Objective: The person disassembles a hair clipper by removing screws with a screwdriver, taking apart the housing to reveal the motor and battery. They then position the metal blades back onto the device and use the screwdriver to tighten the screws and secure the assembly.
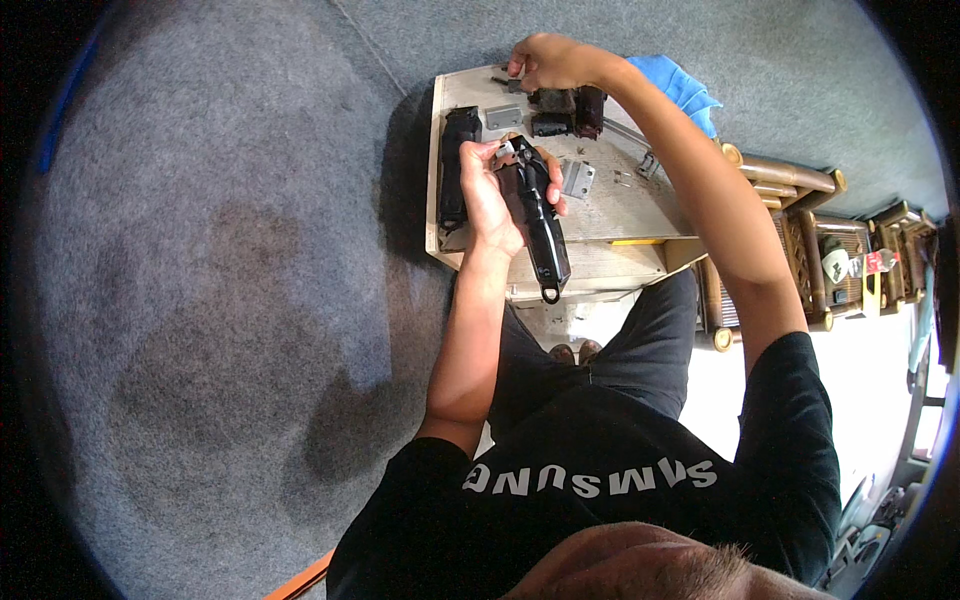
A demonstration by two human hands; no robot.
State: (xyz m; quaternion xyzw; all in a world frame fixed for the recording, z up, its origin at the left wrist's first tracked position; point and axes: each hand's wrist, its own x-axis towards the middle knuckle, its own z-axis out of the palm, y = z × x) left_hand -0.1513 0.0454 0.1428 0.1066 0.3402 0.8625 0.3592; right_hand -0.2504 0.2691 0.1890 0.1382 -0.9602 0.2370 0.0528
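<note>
Black hair clipper (538, 225) is above the table (630, 215), loop end toward the person. Left hand (487, 205) clamped round it. Right hand (552, 62) at the far edge, fingertips by a small dark part (515, 86); can't tell if gripping. Grey metal plate (577, 178) right of clipper. Blue cloth (672, 88) far right.

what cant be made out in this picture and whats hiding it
All in the head view:
Right hand: whether its fingertips grip the small dark block near them; too small to tell.
Glossy black plastic clipper: the side against the palm, hidden by the left hand.
Folded blue cloth: partly covered by the right forearm.
Tiny metal bits on the pale wooden tabletop: too small to identify.
</note>
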